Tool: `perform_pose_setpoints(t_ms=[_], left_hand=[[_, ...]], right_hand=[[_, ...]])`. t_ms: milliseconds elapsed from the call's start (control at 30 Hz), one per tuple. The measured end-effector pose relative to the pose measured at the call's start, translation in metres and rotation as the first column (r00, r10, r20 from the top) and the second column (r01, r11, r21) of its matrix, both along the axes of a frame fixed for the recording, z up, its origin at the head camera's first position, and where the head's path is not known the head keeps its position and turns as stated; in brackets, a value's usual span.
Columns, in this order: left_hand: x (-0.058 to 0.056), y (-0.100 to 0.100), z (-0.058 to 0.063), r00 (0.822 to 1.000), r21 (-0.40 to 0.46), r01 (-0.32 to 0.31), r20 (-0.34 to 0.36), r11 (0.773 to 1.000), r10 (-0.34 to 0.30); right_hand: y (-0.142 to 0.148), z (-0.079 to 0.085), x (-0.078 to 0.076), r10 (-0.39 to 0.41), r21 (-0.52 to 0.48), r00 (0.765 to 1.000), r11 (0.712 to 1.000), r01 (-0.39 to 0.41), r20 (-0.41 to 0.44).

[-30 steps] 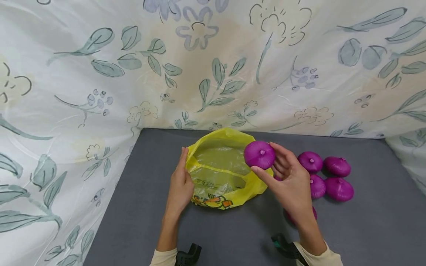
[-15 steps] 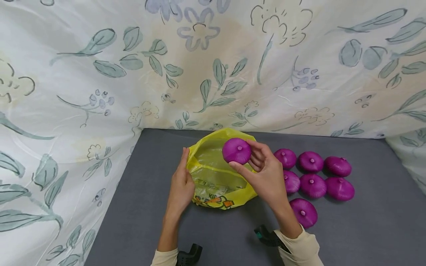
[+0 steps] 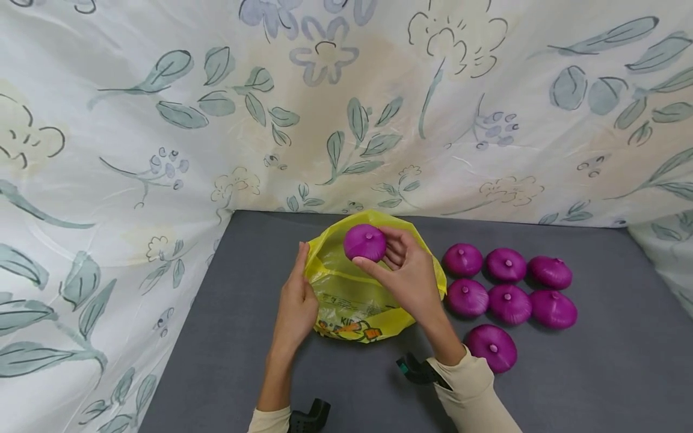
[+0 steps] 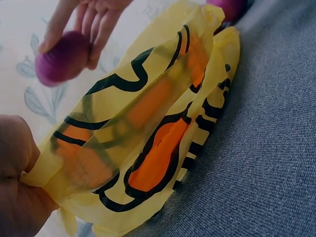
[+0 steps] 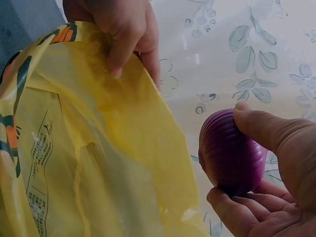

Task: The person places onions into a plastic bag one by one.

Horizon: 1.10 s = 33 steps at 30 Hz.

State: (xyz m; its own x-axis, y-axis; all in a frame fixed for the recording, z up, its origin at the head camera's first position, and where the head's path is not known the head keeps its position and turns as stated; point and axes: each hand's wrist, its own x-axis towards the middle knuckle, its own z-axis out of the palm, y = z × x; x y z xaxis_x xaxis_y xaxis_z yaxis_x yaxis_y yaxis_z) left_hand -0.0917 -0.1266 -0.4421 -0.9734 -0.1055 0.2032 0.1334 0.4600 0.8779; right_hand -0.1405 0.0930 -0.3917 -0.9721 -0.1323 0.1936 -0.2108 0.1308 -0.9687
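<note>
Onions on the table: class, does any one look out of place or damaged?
Lone onion: it sits by itself, nearer the person, outside the two rows of three onions, so the layout looks uneven. No damage shows.

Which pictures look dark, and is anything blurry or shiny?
Head view: brightest, with soft shadows beside the loose onions; left wrist view: dimmer, the held onion looking a bit blurry; right wrist view: dim too, with small pale glints on the bag.

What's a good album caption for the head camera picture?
Left hand grips an open yellow bag, right hand holds a purple onion, and seven more onions lie nearby.
</note>
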Motion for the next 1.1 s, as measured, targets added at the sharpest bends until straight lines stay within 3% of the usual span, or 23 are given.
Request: perform_pose_setpoints(t_ms=[567, 1100], left_hand=[[0.002, 0.002, -0.001, 1.000, 0.011, -0.004, 0.023, 1.000, 0.004], [0.003, 0.003, -0.002, 0.999, -0.018, -0.009, 0.037, 1.000, 0.010]], right_hand=[[-0.027, -0.019, -0.028, 0.017, 0.007, 0.994, 1.000, -0.018, 0.110], [-0.045, -0.033, -0.043, -0.006, 0.115, 0.993, 0.993, -0.007, 0.114]])
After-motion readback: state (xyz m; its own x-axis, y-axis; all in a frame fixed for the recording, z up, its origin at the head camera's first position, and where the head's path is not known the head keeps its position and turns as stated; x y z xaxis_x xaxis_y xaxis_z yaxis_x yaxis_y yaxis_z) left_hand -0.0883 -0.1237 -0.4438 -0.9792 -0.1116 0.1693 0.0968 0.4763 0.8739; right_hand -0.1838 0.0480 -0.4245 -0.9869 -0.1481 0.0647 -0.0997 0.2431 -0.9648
